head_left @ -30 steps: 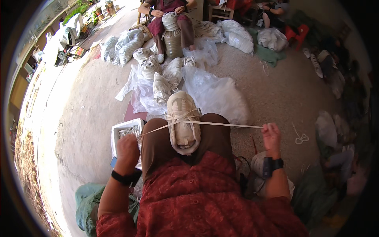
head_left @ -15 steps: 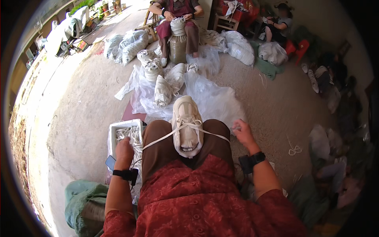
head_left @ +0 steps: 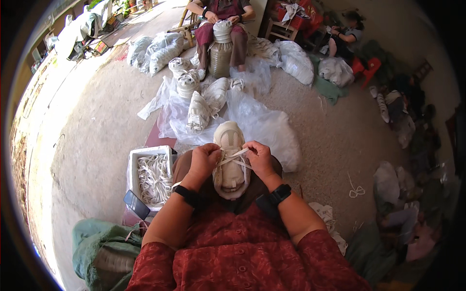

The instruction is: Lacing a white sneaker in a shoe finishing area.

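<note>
Cream low shoe with mesh toe (head_left: 233, 173): set between brown-trousered thighs (head_left: 273, 168), toe pointing away. Flat white lace (head_left: 236, 156): crossed over shoe, pinched in right hand (head_left: 260, 158). Left hand (head_left: 204, 160): fingertips pressed together at left of lacing; cannot tell if gripping lace. At left: white rectangular foam box (head_left: 131, 169), filled with bundled white laces (head_left: 154, 178); dark flat phone-shaped slab (head_left: 136, 204), at near corner.
</note>
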